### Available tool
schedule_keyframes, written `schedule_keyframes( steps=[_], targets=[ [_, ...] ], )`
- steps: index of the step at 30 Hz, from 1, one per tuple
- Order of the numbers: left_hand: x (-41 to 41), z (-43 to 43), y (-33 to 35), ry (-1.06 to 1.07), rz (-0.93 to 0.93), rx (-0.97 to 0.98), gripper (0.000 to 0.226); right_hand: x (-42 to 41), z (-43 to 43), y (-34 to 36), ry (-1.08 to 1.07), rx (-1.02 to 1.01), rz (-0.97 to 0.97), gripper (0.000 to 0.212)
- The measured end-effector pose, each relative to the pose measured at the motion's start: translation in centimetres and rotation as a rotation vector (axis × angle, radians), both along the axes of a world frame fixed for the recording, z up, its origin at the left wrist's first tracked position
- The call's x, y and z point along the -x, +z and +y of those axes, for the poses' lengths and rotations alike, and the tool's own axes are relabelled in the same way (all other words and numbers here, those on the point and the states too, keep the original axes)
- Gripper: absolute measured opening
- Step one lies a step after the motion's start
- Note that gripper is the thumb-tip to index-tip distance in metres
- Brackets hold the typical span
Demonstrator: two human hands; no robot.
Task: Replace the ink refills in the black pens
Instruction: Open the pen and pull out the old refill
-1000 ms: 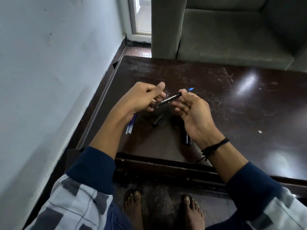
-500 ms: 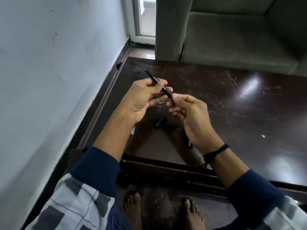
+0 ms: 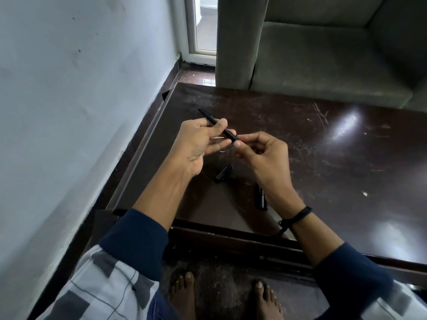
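Note:
My left hand grips a black pen barrel that points up and to the left above the dark table. My right hand pinches the barrel's near end with thumb and fingertips; what sits between those fingertips is hidden. A black pen cap lies on the table below my hands. Another black pen lies by my right wrist, partly covered by it.
A white wall runs along the table's left edge. A grey sofa stands behind the table's far edge. My bare feet rest on the floor under the near edge.
The pen swung from lying across both hands with a blue tip showing to pointing up-left in my left hand. My right hand moved onto its near end. The refills on the table went out of sight.

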State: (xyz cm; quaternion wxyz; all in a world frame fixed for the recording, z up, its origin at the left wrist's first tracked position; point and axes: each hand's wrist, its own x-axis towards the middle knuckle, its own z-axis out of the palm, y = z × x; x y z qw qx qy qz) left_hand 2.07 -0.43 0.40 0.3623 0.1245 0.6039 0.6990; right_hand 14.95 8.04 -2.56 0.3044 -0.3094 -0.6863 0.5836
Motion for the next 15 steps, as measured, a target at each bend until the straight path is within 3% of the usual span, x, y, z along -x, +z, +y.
schedule_keyframes(
  steps=[5, 15],
  targets=[
    [0.40, -0.03, 0.21, 0.004, -0.016, -0.027, 0.015, 0.09, -0.12, 0.23, 0.035, 0.094, 0.021, 0.008],
    [0.24, 0.15, 0.09, -0.022, -0.015, -0.020, 0.014, 0.12, -0.25, -0.33, -0.026, -0.007, 0.019, 0.008]
  ],
)
